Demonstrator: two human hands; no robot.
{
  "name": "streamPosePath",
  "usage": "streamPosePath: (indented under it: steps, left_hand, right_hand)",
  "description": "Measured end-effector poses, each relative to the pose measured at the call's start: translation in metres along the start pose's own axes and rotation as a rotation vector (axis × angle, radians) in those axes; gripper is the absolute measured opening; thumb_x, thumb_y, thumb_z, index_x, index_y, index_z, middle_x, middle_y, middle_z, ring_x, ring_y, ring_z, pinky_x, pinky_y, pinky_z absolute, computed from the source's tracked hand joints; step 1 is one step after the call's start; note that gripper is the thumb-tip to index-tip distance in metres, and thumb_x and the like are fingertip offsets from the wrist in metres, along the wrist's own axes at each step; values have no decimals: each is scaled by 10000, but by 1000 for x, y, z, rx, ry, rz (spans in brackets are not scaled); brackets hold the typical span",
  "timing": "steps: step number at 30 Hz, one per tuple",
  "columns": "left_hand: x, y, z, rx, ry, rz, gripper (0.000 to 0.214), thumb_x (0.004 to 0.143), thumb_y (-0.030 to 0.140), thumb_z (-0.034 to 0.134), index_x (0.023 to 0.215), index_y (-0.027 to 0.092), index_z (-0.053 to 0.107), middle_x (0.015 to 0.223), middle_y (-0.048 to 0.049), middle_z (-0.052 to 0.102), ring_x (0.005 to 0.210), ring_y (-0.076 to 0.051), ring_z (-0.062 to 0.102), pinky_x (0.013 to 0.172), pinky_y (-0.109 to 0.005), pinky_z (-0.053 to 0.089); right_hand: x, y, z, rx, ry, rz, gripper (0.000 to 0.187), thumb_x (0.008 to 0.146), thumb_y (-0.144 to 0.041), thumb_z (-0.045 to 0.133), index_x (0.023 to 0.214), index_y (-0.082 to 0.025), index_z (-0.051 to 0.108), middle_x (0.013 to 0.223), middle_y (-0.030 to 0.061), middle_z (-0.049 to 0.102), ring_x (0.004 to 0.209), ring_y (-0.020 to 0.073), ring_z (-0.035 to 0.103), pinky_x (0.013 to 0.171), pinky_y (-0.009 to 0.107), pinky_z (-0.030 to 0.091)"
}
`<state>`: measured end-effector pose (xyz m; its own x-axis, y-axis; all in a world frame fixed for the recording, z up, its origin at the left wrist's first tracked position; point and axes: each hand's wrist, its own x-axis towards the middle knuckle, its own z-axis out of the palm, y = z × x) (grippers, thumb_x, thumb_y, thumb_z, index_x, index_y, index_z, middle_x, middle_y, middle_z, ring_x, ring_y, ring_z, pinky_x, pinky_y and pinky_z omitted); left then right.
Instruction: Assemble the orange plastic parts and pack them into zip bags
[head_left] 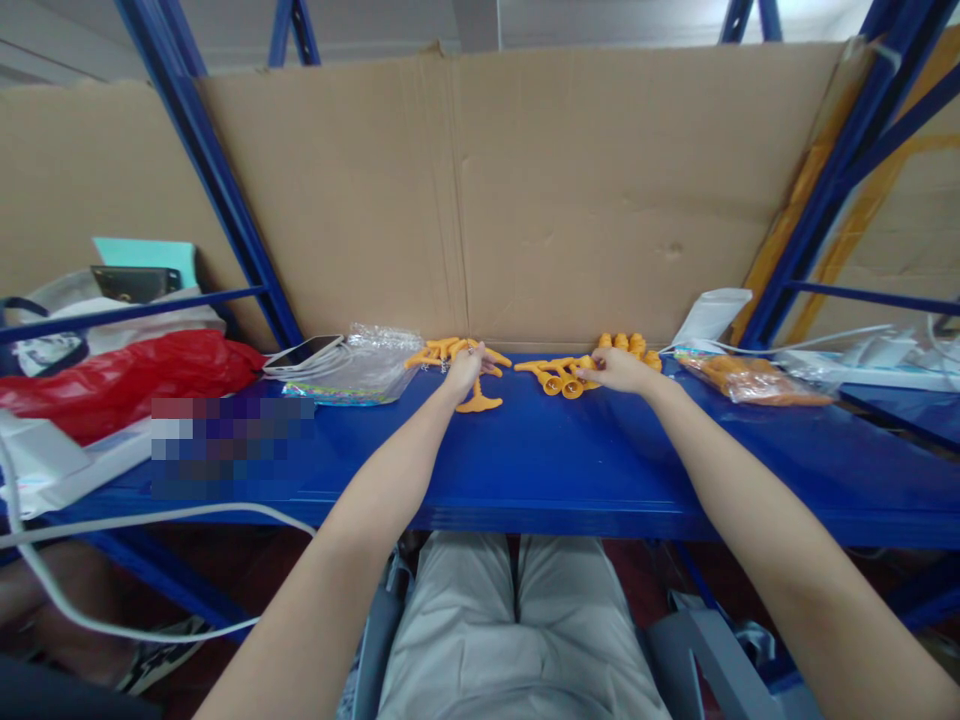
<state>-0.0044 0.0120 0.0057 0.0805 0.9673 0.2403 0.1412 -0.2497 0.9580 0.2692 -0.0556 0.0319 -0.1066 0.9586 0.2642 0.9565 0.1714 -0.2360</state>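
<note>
My left hand (466, 370) is over a pile of orange-yellow branched plastic pieces (442, 350) near the back of the blue table. Its fingers are curled on one of them, partly hidden. Just in front of that hand lies an anchor-shaped orange-yellow piece (480, 402). My right hand (619, 369) pinches at an orange-yellow piece in a second group, where cup-ended pieces (562, 384) lie with their round openings toward me. Behind the right hand stand several ribbed orange-yellow pieces (622, 343) in a row.
Clear plastic bags (367, 370) and a phone (319, 348) with a white cable lie to the left. Further left is a red bag (150, 375). At the right sits a bag of orange pieces (757, 378). A cardboard wall (525, 200) closes off the back between blue posts.
</note>
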Motion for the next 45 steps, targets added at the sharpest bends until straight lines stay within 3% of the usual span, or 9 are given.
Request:
streamPosePath:
  steps: [9,13,20,27,36,45]
  left_hand:
    - [2,-2,0,141,56,-27,437,956,291,402,584,157,585,615,-108,694,659,-184,659,728,-300,512]
    - [4,-6,-4,236,18,-101,456,954,312,360,587,174,593,541,-90,656,682,-204,665,744,-313,513]
    - [5,-14,-1,173,-119,-97,260,829,240,460,867,172,708,986,-71,749,1061,-225,651,1005,-335,462]
    - [8,-20,7,106,-222,-226,235,843,305,487,823,201,697,916,-64,740,970,-240,677,947,-366,506]
    - [2,-9,5,128,-208,-48,220,830,225,517,779,171,724,1027,-88,748,1138,-239,620,1070,-364,400]
    - [-28,11,32,147,-438,35,400,948,413,475,793,144,728,832,-105,762,865,-226,695,934,-403,486]
  right_hand:
    - [-3,-4,-3,-52,34,9,245,886,-393,590,778,-174,606,805,104,668,758,239,623,702,341,442]
    - [-4,-6,-4,-63,47,0,248,892,-400,583,804,-172,623,826,116,680,766,246,627,709,351,447]
    - [-4,-9,-2,-79,25,7,267,895,-410,589,805,-161,622,853,121,691,794,245,634,711,327,427]
    - [-3,-8,-2,-45,33,12,268,876,-424,610,786,-171,622,851,115,688,799,252,633,721,338,435]
    - [0,-1,2,-46,9,12,309,877,-464,594,757,-180,606,808,106,674,775,246,630,713,351,447]
    - [0,-2,1,-37,10,-2,315,863,-445,618,712,-171,583,799,103,668,788,246,632,734,363,465]
